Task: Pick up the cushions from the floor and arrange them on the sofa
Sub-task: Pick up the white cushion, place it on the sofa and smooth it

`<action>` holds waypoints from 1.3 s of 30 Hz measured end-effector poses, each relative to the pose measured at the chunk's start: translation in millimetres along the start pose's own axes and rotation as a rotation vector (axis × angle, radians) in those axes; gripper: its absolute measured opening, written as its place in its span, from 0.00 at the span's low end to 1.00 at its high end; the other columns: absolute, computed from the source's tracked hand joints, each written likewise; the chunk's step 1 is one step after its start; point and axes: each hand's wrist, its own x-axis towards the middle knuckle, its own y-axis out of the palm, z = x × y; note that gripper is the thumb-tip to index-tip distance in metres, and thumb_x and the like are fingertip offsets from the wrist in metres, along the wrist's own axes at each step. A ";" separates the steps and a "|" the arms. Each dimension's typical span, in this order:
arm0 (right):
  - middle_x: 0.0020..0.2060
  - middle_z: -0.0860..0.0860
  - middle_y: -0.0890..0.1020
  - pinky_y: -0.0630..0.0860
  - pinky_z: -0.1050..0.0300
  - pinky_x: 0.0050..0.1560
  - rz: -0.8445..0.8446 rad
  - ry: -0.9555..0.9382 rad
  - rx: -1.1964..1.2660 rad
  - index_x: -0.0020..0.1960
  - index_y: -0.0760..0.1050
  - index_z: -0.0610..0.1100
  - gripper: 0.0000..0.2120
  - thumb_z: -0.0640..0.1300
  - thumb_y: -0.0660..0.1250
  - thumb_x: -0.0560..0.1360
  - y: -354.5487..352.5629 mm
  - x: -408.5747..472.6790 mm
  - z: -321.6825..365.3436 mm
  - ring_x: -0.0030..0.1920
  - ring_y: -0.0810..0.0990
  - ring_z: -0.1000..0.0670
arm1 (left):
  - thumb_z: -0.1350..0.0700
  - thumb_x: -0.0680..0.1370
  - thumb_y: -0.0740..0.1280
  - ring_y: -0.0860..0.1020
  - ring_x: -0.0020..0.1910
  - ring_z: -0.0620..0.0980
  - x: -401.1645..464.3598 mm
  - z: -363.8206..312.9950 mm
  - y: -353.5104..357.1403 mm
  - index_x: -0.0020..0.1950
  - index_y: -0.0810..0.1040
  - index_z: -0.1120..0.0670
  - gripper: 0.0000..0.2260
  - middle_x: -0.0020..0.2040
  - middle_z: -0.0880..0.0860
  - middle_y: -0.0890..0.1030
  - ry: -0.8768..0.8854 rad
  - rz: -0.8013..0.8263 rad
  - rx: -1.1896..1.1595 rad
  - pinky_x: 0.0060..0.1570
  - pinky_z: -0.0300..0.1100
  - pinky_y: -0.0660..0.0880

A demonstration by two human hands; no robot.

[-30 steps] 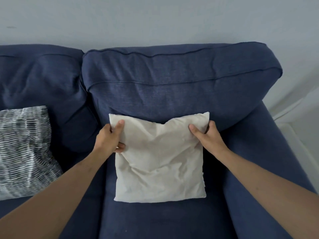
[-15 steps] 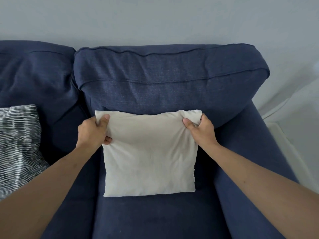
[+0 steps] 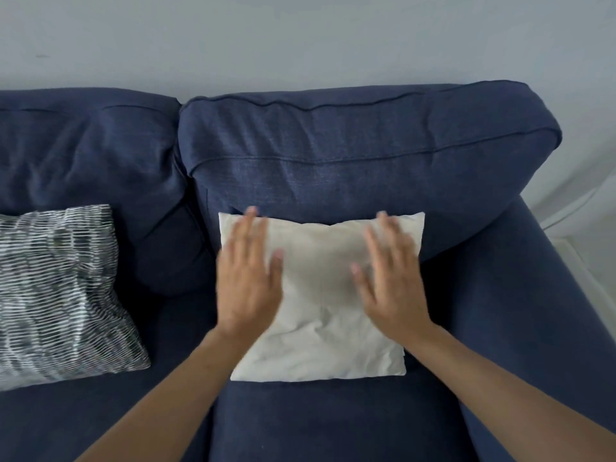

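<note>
A plain white cushion [image 3: 320, 335] leans against the right back pillow of the dark blue sofa [image 3: 350, 155], its lower edge on the seat. My left hand [image 3: 248, 278] lies flat and open over the cushion's upper left part, fingers spread. Over its upper right part my right hand [image 3: 390, 278] is flat and open too. Both hands are motion-blurred; neither grips the fabric. A black-and-white patterned cushion [image 3: 56, 291] rests on the left seat against the left back pillow.
The sofa's right armrest [image 3: 546, 311] runs along the right side. Behind the sofa is a pale wall [image 3: 300, 38]. A strip of white floor or skirting [image 3: 580, 235] shows at the far right.
Both hands let go of the white cushion's top corners and now lie flat and open on its front. The cushion stays leaning on the back pillow.
</note>
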 end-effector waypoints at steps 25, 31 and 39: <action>0.88 0.44 0.59 0.56 0.29 0.84 0.081 -0.240 -0.409 0.87 0.58 0.39 0.32 0.58 0.50 0.90 53.8 19.9 -48.5 0.88 0.56 0.42 | 0.37 0.87 0.42 0.49 0.87 0.56 25.1 34.8 62.2 0.87 0.51 0.60 0.36 0.88 0.57 0.50 0.474 0.377 0.389 0.83 0.63 0.54; 0.88 0.36 0.50 0.48 0.26 0.85 -0.034 0.188 -0.362 0.88 0.49 0.36 0.36 0.60 0.47 0.90 28.3 4.0 -68.4 0.89 0.48 0.36 | 0.39 0.88 0.47 0.43 0.87 0.56 3.2 64.1 35.4 0.87 0.45 0.62 0.35 0.88 0.59 0.43 0.200 0.267 0.325 0.85 0.60 0.47; 0.88 0.41 0.57 0.56 0.28 0.85 0.057 -0.312 -0.390 0.87 0.56 0.37 0.35 0.58 0.55 0.89 73.9 -17.2 -38.5 0.88 0.55 0.40 | 0.29 0.83 0.55 0.53 0.86 0.62 -24.9 18.4 88.4 0.85 0.55 0.66 0.46 0.86 0.64 0.54 0.546 0.261 0.314 0.82 0.65 0.59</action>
